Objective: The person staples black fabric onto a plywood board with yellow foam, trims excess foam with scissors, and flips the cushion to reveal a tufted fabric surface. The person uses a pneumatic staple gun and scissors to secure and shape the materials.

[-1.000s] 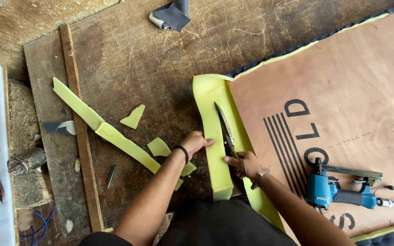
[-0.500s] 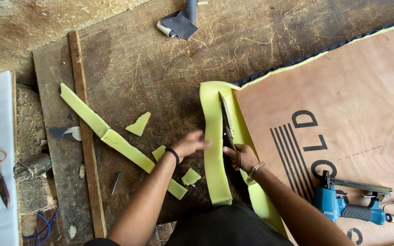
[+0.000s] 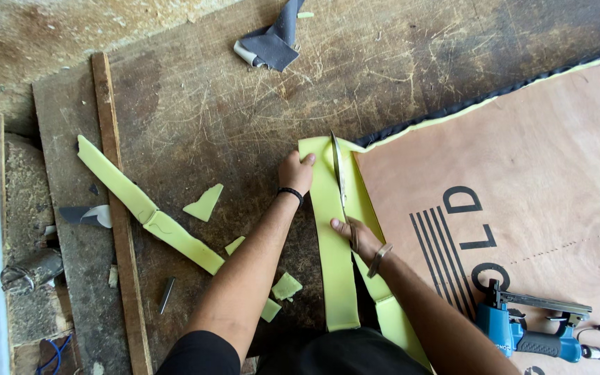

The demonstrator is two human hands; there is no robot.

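**Foam strip trimming, worn wooden workboard**

Shifted since the earlier frame: left hand (image 3: 296, 171) now higher, fingers gripping the top end of the yellow-green foam strip (image 3: 332, 264). Right hand (image 3: 355, 236) clenched around long steel scissors (image 3: 339, 173), blades lying along the strip beside the brown plywood panel (image 3: 522, 173)'s left edge. Blue pneumatic stapler (image 3: 529, 333) at the panel's lower right.

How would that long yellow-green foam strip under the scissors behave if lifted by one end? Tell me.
Probably floppy: the foam strip is long, thin and already curls at the top, where the left hand holds it. Likely light for its size, like the cut scraps nearby. It may tear easily, since the scissors in the right hand part it.
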